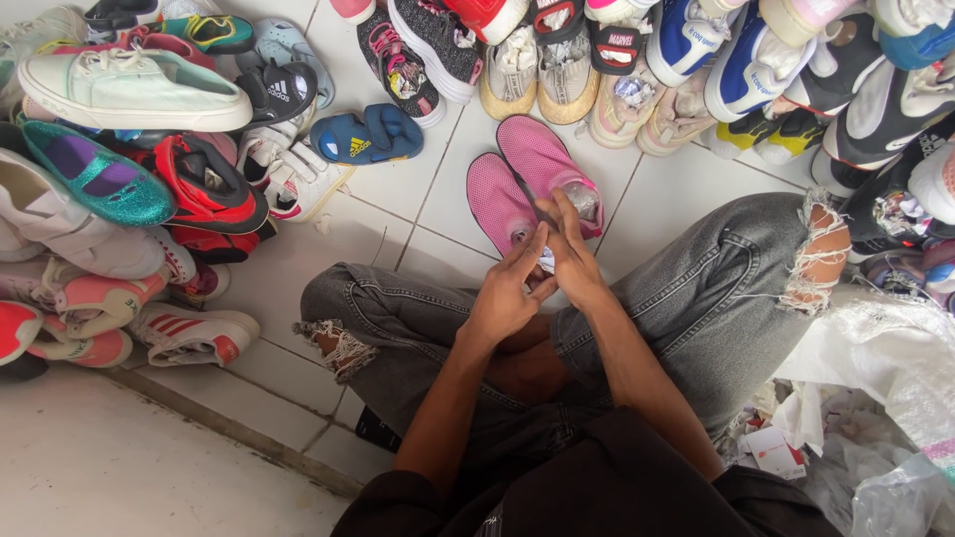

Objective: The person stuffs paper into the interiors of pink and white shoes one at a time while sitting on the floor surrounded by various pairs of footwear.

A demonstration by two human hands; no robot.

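- Head view looks down on us sitting cross-legged on the white tiled floor [298, 259], with shoes piled along the left and far sides
- At far left a mint canvas shoe [129, 89] tops the heap, with a teal glitter flat [99, 179] just below it and a red shoe [204, 184] beside that
- Nearer the middle, a pair of navy sandals [366, 136] lies apart from the heap on bare tile
- Our left hand [509, 293] sits in front of our knees, fingers straight and pressed together, tips pointing far and slightly right toward the nearer shoe's toe; we cannot tell whether it grips anything
- The pair of pink mesh shoes [522, 184] lies just beyond both hands, side by side, long axes running from near-left to far-right, toes toward us
- Our right hand [572, 254] is the nearer one to the pair: its fingers, slightly spread, overlap the near end of the right-hand shoe, whose opening holds crumpled paper stuffing [583, 199]
- Both palms meet at the heel, the two hands touching
- At right our torn grey jeans knee [811, 244] rises, with white plastic bags [885, 398] near it
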